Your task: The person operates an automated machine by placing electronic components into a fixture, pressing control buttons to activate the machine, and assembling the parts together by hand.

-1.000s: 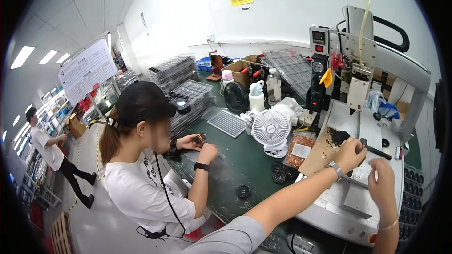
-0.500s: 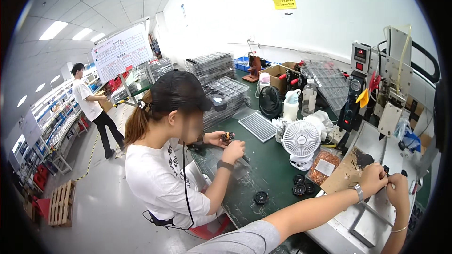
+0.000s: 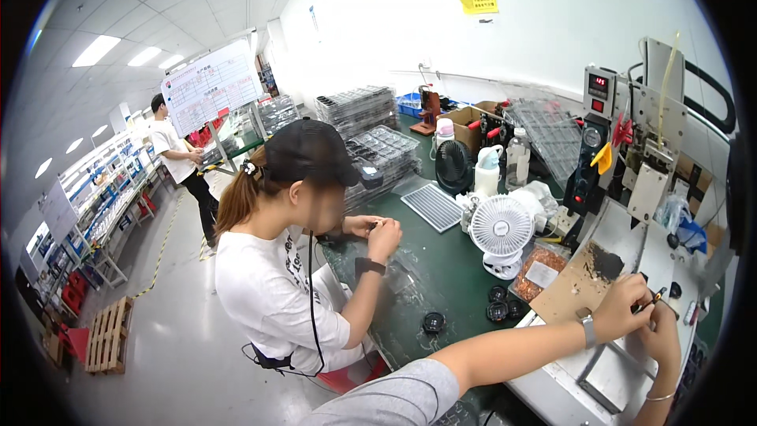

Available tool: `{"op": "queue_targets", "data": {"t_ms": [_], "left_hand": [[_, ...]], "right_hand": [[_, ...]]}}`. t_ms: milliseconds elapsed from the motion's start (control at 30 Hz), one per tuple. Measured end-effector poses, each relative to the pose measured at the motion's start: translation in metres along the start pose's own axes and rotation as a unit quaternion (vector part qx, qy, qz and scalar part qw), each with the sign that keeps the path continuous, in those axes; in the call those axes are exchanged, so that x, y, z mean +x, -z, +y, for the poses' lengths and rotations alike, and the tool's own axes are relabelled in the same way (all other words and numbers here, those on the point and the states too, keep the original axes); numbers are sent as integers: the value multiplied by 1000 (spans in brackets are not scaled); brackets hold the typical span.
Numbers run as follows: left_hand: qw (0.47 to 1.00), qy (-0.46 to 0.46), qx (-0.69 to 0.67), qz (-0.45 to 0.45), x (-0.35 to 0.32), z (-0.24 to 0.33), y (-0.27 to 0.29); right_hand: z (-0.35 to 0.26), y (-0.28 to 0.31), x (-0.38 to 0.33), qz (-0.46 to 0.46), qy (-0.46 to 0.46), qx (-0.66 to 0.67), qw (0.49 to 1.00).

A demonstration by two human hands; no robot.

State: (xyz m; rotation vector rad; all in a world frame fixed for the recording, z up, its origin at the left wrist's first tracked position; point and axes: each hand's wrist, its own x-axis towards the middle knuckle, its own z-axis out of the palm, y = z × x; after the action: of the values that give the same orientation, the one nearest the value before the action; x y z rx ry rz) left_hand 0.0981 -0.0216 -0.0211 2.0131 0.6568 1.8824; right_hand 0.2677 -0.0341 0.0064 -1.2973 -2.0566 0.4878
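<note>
A small orange-tipped tool (image 3: 656, 297) sits pinched in the left hand (image 3: 623, 308), just above the right hand (image 3: 662, 337), whose grip I cannot tell, over the grey machine plate (image 3: 623, 379) at the counter's right end. Both hands have dropped lower than a moment ago.

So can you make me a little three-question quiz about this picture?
1. True or false: the white desk fan stands on the green bench.
2. What does the left hand pinch? A) a small thin tool B) a cup C) a phone
3. Fill in: the right hand rests on the grey machine ____.

Key: 1 true. 2 A, though the tool is too small to identify. 3 plate.
</note>
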Motion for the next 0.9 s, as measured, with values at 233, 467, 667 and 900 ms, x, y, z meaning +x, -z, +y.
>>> {"op": "queue_targets", "data": {"t_ms": [233,467,667,900], "left_hand": [[999,31,-17,-7,-2,25,24],[990,55,-109,-73,-78,130,121],[908,376,-109,152,-169,116,236],[879,363,206,233,-223,87,306]], "right_hand": [[-18,1,-10,-2,56,-42,998],[-18,-2,-15,-27,96,-95,990],[-4,-5,-17,1,100,-92,991],[0,-11,-16,-3,92,-83,992]]}}
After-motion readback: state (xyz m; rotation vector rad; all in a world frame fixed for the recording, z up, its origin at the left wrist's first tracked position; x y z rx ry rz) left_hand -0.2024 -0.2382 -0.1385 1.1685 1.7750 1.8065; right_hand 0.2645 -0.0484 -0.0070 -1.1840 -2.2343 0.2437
